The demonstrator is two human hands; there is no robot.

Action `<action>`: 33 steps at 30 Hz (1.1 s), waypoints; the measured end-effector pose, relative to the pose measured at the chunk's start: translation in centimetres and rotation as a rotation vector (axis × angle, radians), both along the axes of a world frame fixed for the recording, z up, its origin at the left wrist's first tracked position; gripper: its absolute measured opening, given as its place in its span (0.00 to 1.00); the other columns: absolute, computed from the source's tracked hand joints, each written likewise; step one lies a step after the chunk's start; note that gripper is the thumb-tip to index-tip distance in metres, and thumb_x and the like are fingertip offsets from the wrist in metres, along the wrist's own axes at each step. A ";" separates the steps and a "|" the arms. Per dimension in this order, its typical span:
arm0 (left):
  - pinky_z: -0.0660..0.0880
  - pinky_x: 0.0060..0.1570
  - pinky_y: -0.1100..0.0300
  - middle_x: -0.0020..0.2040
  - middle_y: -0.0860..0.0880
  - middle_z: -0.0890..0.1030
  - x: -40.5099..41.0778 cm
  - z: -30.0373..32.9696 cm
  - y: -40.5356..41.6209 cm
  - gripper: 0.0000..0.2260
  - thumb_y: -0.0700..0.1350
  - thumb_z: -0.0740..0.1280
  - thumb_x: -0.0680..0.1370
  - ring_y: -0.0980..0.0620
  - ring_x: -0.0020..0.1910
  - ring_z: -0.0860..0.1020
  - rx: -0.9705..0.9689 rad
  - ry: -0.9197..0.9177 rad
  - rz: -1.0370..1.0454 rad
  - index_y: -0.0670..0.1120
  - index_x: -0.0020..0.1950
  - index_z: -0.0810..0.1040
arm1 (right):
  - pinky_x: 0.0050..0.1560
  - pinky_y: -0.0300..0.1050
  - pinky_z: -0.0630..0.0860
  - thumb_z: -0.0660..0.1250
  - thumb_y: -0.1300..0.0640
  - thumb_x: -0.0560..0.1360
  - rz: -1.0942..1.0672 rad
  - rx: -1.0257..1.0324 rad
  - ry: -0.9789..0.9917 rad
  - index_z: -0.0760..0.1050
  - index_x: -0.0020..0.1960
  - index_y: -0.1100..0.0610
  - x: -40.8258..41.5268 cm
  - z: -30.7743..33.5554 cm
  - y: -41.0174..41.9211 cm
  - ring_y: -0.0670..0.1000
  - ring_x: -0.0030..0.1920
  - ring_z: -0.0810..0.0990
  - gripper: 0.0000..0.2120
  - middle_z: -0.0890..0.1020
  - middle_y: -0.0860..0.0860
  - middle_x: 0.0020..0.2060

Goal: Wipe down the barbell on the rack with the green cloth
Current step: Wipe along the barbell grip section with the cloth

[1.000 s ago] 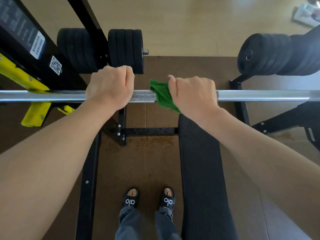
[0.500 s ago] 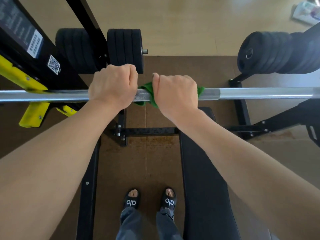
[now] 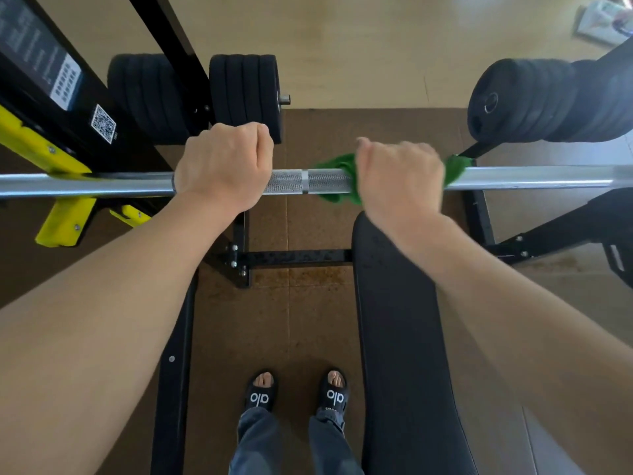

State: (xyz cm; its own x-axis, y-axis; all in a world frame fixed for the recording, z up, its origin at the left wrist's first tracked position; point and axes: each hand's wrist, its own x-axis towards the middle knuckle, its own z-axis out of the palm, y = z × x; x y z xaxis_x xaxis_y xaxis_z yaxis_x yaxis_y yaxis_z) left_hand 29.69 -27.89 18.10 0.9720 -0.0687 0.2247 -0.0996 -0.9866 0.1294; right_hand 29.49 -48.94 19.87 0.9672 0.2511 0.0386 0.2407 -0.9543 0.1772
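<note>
At frame centre my left hand (image 3: 224, 168) grips the knurled silver steel barbell (image 3: 534, 176); my right hand (image 3: 399, 178) clamps the bunched green cloth (image 3: 337, 197) round it; a loose fold could slip free.

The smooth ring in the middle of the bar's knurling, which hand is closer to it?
Left. The left hand grips the barbell just left of the ring; the right hand, wrapped around the green cloth, sits a bit farther off on the ring's right.
</note>
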 end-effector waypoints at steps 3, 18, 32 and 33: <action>0.75 0.26 0.54 0.31 0.47 0.74 -0.1 0.1 -0.1 0.18 0.50 0.53 0.85 0.46 0.27 0.74 -0.001 0.003 -0.003 0.46 0.40 0.75 | 0.34 0.48 0.64 0.59 0.53 0.83 0.109 0.062 0.046 0.70 0.51 0.54 0.0 -0.1 4.6 0.50 0.25 0.66 0.05 0.69 0.48 0.27; 0.69 0.25 0.61 0.31 0.47 0.73 0.0 -0.3 0.4 0.18 0.50 0.52 0.85 0.46 0.27 0.74 -0.039 -0.006 -0.004 0.45 0.39 0.73 | 0.43 0.50 0.70 0.50 0.53 0.85 -0.099 0.248 -0.272 0.69 0.36 0.54 -0.2 -2.1 -3.3 0.54 0.31 0.70 0.21 0.73 0.50 0.29; 0.56 0.24 0.63 0.26 0.51 0.67 0.0 -0.1 0.0 0.17 0.47 0.51 0.84 0.52 0.22 0.65 -0.054 0.013 0.008 0.46 0.38 0.72 | 0.33 0.46 0.65 0.51 0.52 0.84 -0.037 0.225 -0.062 0.66 0.29 0.54 1.1 -1.6 4.7 0.53 0.25 0.69 0.25 0.70 0.48 0.24; 0.56 0.24 0.63 0.26 0.52 0.66 0.0 -0.1 0.0 0.17 0.47 0.51 0.84 0.53 0.22 0.65 -0.051 0.020 0.013 0.47 0.39 0.72 | 0.36 0.48 0.67 0.51 0.53 0.83 -0.028 0.198 0.099 0.66 0.30 0.54 2.1 -0.7 4.7 0.54 0.28 0.70 0.23 0.70 0.49 0.26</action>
State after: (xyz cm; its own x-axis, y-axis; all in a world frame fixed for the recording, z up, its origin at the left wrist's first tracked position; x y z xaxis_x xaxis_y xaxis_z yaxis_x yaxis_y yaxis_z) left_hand 29.65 -27.90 17.99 0.9770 -0.0450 0.2085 -0.0838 -0.9799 0.1812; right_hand 31.54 -44.22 19.13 0.9751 0.2215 -0.0113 0.2209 -0.9746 -0.0371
